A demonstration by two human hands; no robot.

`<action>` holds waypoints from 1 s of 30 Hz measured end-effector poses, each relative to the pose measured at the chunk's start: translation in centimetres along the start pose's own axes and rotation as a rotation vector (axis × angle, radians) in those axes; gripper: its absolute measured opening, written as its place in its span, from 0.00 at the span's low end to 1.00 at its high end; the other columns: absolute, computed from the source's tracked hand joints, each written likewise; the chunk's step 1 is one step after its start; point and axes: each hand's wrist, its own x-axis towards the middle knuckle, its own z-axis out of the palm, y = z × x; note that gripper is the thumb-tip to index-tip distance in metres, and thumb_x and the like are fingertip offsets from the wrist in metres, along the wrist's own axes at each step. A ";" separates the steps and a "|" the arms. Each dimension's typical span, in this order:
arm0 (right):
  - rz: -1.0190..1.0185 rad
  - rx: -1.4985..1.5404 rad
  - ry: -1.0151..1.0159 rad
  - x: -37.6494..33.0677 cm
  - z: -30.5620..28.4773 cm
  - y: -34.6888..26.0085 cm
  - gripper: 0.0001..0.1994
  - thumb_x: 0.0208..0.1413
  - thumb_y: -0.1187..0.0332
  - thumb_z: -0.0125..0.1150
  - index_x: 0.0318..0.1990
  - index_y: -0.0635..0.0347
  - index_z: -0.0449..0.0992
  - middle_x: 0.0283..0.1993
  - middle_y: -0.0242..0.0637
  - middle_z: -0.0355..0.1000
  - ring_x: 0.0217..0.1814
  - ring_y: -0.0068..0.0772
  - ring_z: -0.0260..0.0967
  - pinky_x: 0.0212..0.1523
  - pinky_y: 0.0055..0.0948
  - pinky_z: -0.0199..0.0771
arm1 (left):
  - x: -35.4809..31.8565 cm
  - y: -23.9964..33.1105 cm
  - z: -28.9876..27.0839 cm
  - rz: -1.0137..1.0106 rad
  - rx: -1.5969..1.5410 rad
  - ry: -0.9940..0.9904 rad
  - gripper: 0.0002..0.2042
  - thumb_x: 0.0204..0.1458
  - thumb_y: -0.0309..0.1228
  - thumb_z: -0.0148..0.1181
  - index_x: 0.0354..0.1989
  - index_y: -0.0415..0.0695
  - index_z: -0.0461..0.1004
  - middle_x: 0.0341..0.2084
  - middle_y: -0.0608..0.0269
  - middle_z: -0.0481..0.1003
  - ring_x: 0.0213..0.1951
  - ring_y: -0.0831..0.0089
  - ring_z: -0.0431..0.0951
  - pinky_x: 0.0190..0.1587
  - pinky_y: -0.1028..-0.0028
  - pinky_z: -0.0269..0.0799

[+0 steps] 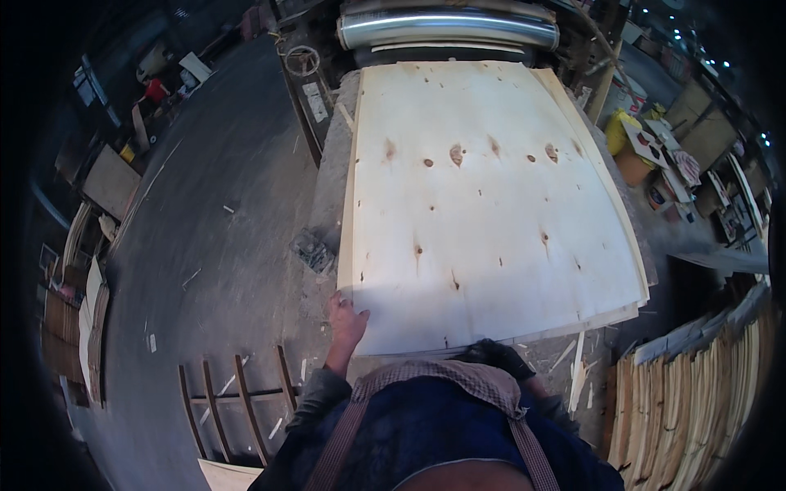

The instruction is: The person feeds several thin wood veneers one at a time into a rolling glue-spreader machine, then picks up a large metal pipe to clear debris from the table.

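A wide, pale wood veneer sheet (483, 213) with brown knots lies in front of me, on top of other sheets whose edges show at its sides and near right corner. Against its near left corner rests my left hand (348, 321), bare, thumb and fingers apart. My right hand (495, 357), in a dark glove, is low at the sheet's near edge, close to my body. Its fingers are too dark and too covered to make out.
Beyond the sheet's far end sits a machine with a shiny metal roller (450, 29). A handwheel (301, 61) is at its left. Stacked veneer (688, 401) stands at near right, a slatted wooden frame (237, 401) at near left. Wood scraps litter the floor. Another person (154, 90) is far left.
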 end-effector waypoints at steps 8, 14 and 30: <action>-0.225 -0.675 -0.040 -1.4 2.0 -2.9 0.13 0.54 0.67 0.50 0.46 0.61 0.66 0.46 0.40 0.68 0.49 0.36 0.65 0.52 0.35 0.63 | 2.6 3.3 -6.5 -0.573 -1.373 -0.086 0.12 0.40 0.16 0.54 0.35 0.38 0.64 0.30 0.56 0.71 0.31 0.72 0.72 0.37 0.76 0.69; -0.403 -1.078 -0.203 0.1 3.0 -4.0 0.15 0.52 0.67 0.51 0.48 0.55 0.67 0.41 0.38 0.71 0.44 0.33 0.69 0.46 0.31 0.68 | 5.7 3.0 -7.4 -0.566 -1.304 -0.030 0.10 0.41 0.14 0.51 0.33 0.37 0.64 0.29 0.58 0.72 0.31 0.74 0.72 0.38 0.77 0.68; -0.683 -1.502 0.055 6.2 4.0 -10.0 0.06 0.50 0.69 0.52 0.36 0.53 0.72 0.31 0.39 0.71 0.31 0.35 0.70 0.32 0.28 0.70 | 10.3 1.1 -3.6 -0.575 -1.200 -0.106 0.10 0.45 0.23 0.54 0.37 0.38 0.66 0.31 0.65 0.71 0.31 0.78 0.70 0.34 0.79 0.67</action>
